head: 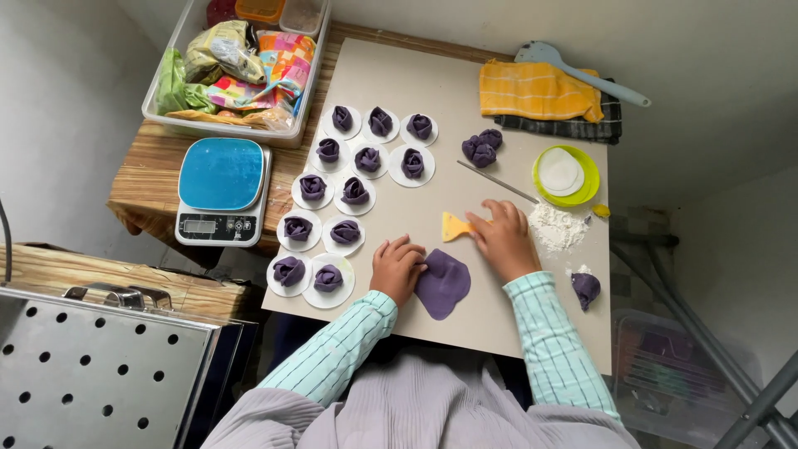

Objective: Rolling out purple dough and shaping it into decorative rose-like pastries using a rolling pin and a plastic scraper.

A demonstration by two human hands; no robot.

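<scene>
Your left hand (397, 268) pressed curled fingers on the flattened purple dough sheet (443, 283), just below the yellow scraper (454, 226) your right hand (502, 239) pinched. The sheet looked soft and tearable; lift by its edge.

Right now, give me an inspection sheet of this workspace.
Surface: grey board lying on a wooden table.
Job's things: flattened purple dough sheet; yellow scraper; rose-shaped purple dough pieces on white paper rounds.
Clutter: flour pile, green dish of paper rounds, dough lumps, kitchen scale, bin of packets, yellow cloth.
Grippers: left hand touches the dough sheet's edge; right hand touches the scraper.
Cables: nothing seen.
Surroundings: perforated metal tray; metal stand legs.
</scene>
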